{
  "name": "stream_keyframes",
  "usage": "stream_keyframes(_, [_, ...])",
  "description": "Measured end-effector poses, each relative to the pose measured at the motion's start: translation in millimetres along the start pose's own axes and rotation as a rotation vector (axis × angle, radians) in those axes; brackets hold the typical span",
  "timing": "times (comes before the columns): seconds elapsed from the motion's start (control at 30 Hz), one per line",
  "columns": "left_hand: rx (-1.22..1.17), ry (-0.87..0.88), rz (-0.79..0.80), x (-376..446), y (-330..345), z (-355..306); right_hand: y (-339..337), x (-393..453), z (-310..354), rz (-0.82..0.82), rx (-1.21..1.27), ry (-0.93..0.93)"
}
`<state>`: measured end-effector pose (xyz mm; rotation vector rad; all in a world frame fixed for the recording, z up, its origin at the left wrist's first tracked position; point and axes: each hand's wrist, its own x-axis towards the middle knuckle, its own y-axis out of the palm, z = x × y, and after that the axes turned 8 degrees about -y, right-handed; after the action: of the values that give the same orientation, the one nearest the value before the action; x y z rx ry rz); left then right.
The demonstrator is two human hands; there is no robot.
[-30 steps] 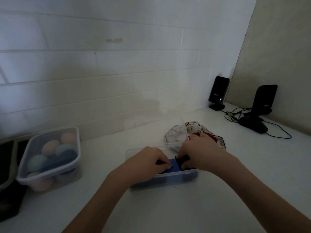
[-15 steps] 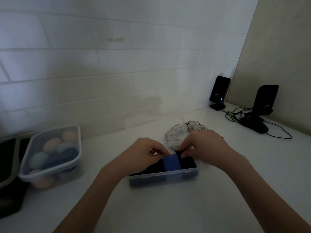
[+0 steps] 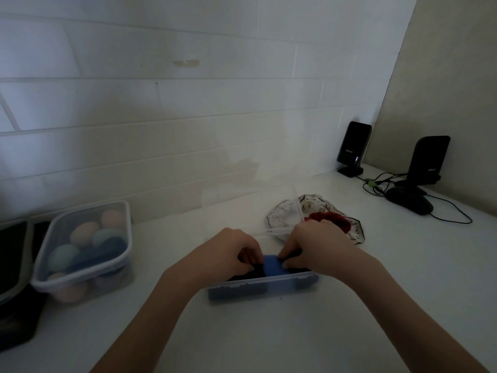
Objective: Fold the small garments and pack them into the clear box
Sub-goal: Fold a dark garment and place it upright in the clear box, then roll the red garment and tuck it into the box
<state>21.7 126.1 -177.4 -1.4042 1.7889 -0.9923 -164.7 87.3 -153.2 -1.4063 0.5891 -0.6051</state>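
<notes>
A clear box [image 3: 263,288] sits on the white counter, its transparent lid [image 3: 250,208] standing open behind it. Inside lies a folded dark garment with a blue band [image 3: 273,266]. My left hand [image 3: 228,254] and my right hand [image 3: 314,246] both have curled fingers pressed into this garment, one on each side of the blue band. Behind the box to the right lies a pale patterned garment with dark trim [image 3: 285,216] and a red garment [image 3: 336,220] on top of it.
A lidded clear container [image 3: 86,249] of pastel rounded items stands at the left. A dark object [image 3: 13,278] lies at the far left edge. Two black speakers [image 3: 352,149] [image 3: 425,168], a black mouse [image 3: 410,203] and cables occupy the back right corner. A tiled wall rises behind.
Both hands stayed at the garment in the box, shifting slightly nearer. The red garment behind my right hand shows more now.
</notes>
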Motion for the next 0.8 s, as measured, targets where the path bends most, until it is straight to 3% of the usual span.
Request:
stream_keyframes(0.17, [0.015, -0.014, 0.004, 0.7, 1.0, 0.5, 3.8, 0.4, -3.2, -0.03, 0.016, -0.039])
stream_keyframes(0.27, [-0.012, 0.003, -0.027, -1.8, -2.6, 0.1, 2.7, 0.5, -12.8, -0.136, 0.102, -0.095])
stream_keyframes(0.4, [-0.085, 0.008, -0.139, -3.7, -8.4, -0.9, -7.9, -4.2, -31.8, -0.539, 0.513, -0.016])
stream_keyframes(0.5, [-0.145, -0.012, -0.242, -3.2, -11.6, -1.1, -11.3, -5.4, -53.5, -0.763, 0.585, 0.125])
stream_keyframes(0.63, [-0.217, -0.031, -0.339, -4.2, -13.2, -2.6, 11.3, -4.1, -70.5, -0.534, 0.447, 0.315])
stream_keyframes(0.8, [-0.302, -0.028, -0.41, -5.0, -15.1, -5.3, 37.1, 2.7, -68.7, -0.22, 0.312, 0.396])
